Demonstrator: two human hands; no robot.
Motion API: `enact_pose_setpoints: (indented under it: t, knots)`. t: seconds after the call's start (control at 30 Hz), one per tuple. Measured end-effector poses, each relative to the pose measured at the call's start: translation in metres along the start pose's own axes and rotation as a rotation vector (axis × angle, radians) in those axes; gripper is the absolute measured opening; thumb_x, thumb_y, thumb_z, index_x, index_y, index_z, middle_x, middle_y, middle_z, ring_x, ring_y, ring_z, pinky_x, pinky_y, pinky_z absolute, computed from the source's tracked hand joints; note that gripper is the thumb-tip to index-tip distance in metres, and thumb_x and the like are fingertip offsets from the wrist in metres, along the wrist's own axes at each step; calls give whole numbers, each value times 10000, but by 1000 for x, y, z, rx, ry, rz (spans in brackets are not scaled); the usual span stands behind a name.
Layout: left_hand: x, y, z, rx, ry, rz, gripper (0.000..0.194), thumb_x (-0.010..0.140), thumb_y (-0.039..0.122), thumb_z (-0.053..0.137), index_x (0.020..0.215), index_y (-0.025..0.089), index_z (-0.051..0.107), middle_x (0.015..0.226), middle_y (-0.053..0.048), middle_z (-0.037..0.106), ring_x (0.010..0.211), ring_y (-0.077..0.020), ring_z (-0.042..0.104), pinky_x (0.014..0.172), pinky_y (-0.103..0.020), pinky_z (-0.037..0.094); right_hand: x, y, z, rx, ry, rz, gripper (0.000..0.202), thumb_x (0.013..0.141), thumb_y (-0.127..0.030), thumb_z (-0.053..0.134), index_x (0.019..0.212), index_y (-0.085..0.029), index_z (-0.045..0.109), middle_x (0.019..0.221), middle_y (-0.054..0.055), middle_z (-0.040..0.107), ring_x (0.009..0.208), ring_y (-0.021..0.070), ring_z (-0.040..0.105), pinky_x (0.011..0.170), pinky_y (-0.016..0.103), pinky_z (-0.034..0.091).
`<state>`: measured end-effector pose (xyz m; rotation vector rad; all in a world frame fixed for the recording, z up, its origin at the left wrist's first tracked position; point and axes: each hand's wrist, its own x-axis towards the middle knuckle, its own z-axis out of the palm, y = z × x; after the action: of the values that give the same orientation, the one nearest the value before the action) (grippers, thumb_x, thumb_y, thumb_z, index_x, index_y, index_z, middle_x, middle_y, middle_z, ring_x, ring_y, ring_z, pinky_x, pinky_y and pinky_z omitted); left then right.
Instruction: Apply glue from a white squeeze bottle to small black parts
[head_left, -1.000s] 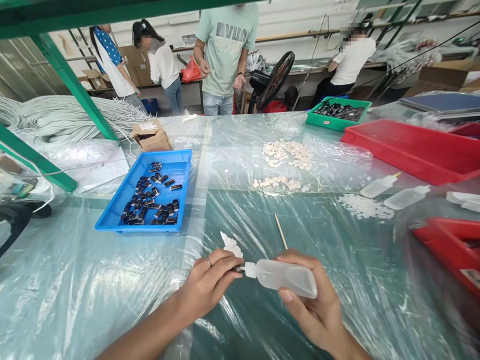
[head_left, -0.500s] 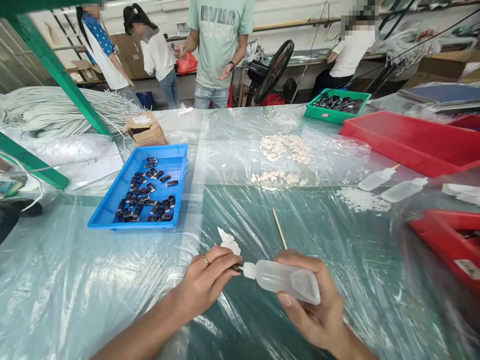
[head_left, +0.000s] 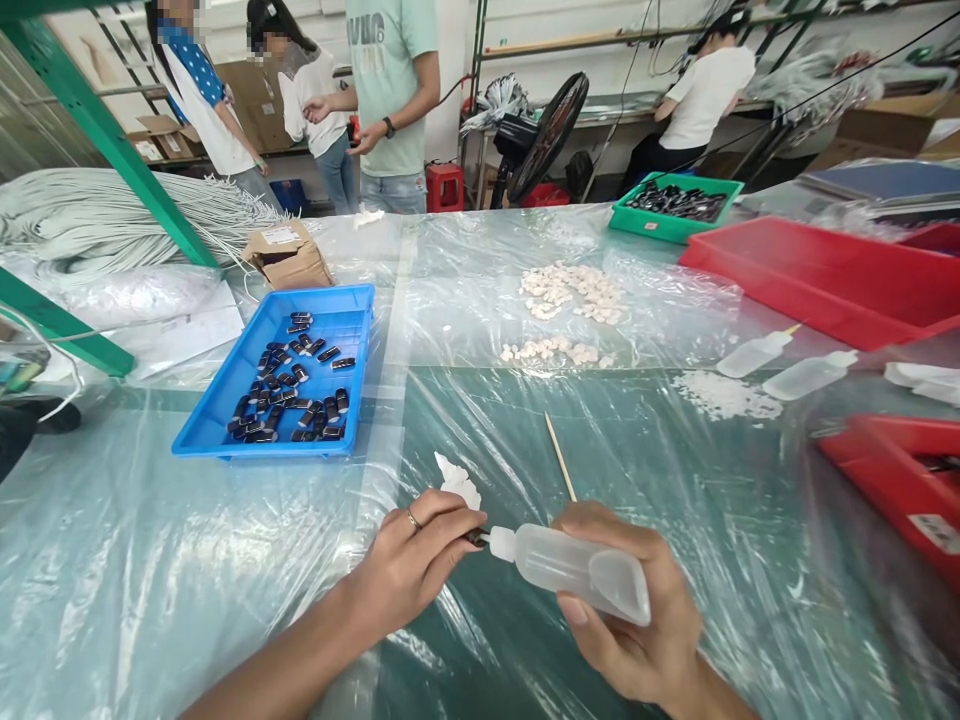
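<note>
Between the fingertips of my left hand (head_left: pixel 424 560) is a small dark part (head_left: pixel 475 538), mostly covered by the fingers. My right hand (head_left: pixel 637 600) grips a translucent squeeze bottle (head_left: pixel 577 568), its nozzle pointing left at the dark part. Whether the nozzle tip touches the part I cannot tell. A crumpled white tissue (head_left: pixel 457 480) lies just beyond my left fingers. Past my right hand a thin wooden stick (head_left: pixel 559 455) rests on the plastic-covered table (head_left: pixel 480 410). At the left, a blue tray (head_left: pixel 360 375) holds several black cylindrical pieces.
Small pale pieces (head_left: pixel 571 293) and white bits (head_left: pixel 726 396) lie further back. Two more bottles (head_left: pixel 810 375) are at the right, near red trays (head_left: pixel 825 285) and a green tray (head_left: pixel 675 230). A cardboard box (head_left: pixel 289 255) stands back left. People and a fan (head_left: pixel 551 130) are beyond the table.
The bottle in my right hand has shifted slightly right and down. My left hand has barely moved. Across the table, the person in the green shirt has moved left and turned.
</note>
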<state>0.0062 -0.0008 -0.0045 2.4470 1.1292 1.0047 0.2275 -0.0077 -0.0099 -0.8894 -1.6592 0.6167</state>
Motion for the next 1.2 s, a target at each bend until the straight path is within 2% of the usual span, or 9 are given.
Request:
enact_pose_setpoints:
  t: [0.23, 0.4, 0.6, 0.67, 0.77, 0.9, 1.0, 1.13, 1.2]
  knots:
    - [2, 2, -2, 10, -3, 23, 193, 1021, 252, 448, 1161, 209, 574, 989, -48, 665, 826, -130, 694, 705, -209, 594, -4, 2, 0, -120, 48, -143, 453, 717, -354, 655, 1131, -237, 514, 732, 43, 582, 595, 209, 584, 468, 318, 477]
    - [4, 2, -3, 13, -13, 19, 201, 1023, 257, 438, 1164, 208, 573, 995, -51, 662, 835, -136, 697, 720, -222, 603, -3, 2, -1, -126, 36, -127, 465, 716, -349, 657, 1141, -240, 502, 748, 52, 578, 635, 229, 596, 496, 346, 493]
    - [5, 2, -3, 28, -2, 33, 206, 1028, 276, 424, 1162, 211, 566, 978, -49, 667, 808, -134, 697, 698, -213, 597, 0, -3, -2, -77, -1, -110, 453, 724, -332, 678, 1136, -262, 503, 759, 35, 584, 567, 180, 563, 456, 279, 449]
    - [4, 0, -2, 25, 5, 41, 196, 1023, 266, 438, 1163, 209, 563, 985, -52, 670, 825, -138, 698, 691, -209, 590, 0, -4, -1, 1, 26, -26, 398, 743, -385, 669, 1095, -262, 529, 784, 40, 592, 560, 168, 563, 437, 255, 444]
    - [2, -2, 1, -6, 14, 37, 179, 1013, 251, 457, 1169, 218, 539, 1001, -59, 678, 844, -155, 692, 653, -216, 572, 2, -4, 1, 214, 154, 265, 387, 736, -528, 644, 996, -249, 578, 831, 56, 597, 568, 163, 562, 411, 236, 438]
    - [1, 0, 0, -42, -11, -32, 136, 1015, 274, 400, 1080, 219, 505, 748, 8, 607, 567, -132, 568, 506, -223, 474, 11, 3, 4, 625, 280, 566, 434, 643, -555, 717, 916, -239, 598, 666, -12, 540, 479, 114, 448, 382, 220, 407]
    - [2, 4, -5, -68, -73, -80, 185, 1016, 305, 337, 1016, 216, 500, 702, 23, 536, 520, -132, 496, 498, -236, 444, 18, 6, 6, 834, 230, 650, 367, 664, -511, 707, 868, -231, 587, 575, -49, 472, 430, 82, 357, 363, 199, 360]
    - [0, 3, -5, -207, -155, -175, 268, 1021, 261, 280, 1116, 250, 530, 837, -12, 597, 648, -154, 582, 645, -268, 518, 24, 6, 8, 924, 127, 732, 294, 721, -488, 621, 839, -226, 560, 585, -47, 452, 402, 75, 340, 355, 208, 333]
    - [-3, -3, 0, -234, -134, -208, 267, 1015, 253, 308, 1127, 272, 550, 854, -13, 616, 677, -165, 604, 672, -285, 534, 26, 5, 8, 931, 102, 746, 291, 726, -491, 601, 834, -226, 552, 570, -51, 443, 396, 78, 342, 357, 213, 333]
